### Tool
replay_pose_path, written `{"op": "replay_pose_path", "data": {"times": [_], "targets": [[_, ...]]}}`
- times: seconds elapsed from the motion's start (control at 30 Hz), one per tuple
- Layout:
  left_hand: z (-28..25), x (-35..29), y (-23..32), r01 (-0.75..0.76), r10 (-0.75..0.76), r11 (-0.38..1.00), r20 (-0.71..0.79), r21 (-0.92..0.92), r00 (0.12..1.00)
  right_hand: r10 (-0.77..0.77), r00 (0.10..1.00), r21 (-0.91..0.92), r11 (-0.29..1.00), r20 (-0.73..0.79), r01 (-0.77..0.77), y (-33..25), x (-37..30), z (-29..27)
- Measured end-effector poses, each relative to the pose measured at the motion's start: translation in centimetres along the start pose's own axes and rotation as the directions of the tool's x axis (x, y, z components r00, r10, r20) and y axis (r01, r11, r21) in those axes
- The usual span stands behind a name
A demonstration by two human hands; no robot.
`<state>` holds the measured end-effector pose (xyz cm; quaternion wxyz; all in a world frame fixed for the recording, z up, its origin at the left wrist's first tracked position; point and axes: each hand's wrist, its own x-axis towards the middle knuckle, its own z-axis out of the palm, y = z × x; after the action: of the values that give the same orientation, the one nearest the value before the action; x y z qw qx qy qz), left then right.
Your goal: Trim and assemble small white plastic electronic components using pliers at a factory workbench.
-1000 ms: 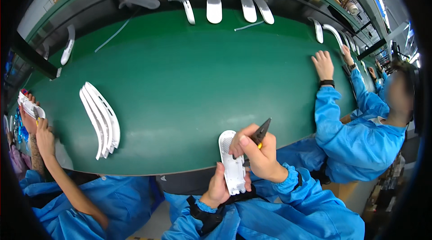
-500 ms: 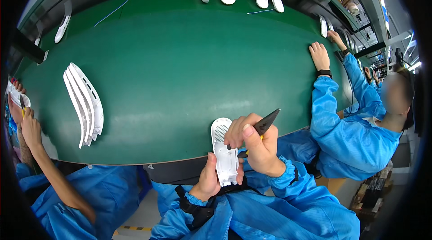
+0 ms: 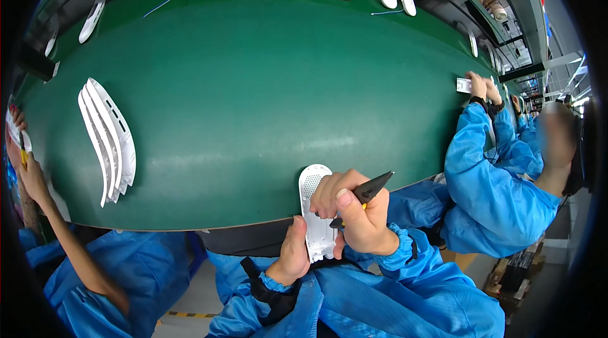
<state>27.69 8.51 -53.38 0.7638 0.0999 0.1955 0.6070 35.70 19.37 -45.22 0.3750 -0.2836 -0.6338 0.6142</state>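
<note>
The left hand (image 3: 291, 254) is clasping a white shell (image 3: 319, 234), probably light, stiff and best held by its long edges, while the right hand (image 3: 360, 219) is gripping a dark-tipped tool (image 3: 375, 188).

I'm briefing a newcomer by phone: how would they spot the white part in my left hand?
At the near edge of the green table is your left hand. It holds the white part, long with a rounded far end. Unlike the white stack at left, it shows a patch of small holes.
</note>
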Motion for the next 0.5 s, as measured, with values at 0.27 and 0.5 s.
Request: {"op": "replay_pose_path", "data": {"times": [0.27,0.5], "targets": [[0.66,-0.33,0.07,0.019,-0.021,1.000,-0.128,-0.016,0.992,-0.024,0.999,-0.055,0.998,0.043,0.027,0.31,-0.26,0.44],[0.66,-0.32,0.26,-0.004,0.011,0.999,-0.147,0.052,0.989,-0.069,0.997,-0.054,0.996,0.020,0.070,0.53,-0.26,0.91]]}}
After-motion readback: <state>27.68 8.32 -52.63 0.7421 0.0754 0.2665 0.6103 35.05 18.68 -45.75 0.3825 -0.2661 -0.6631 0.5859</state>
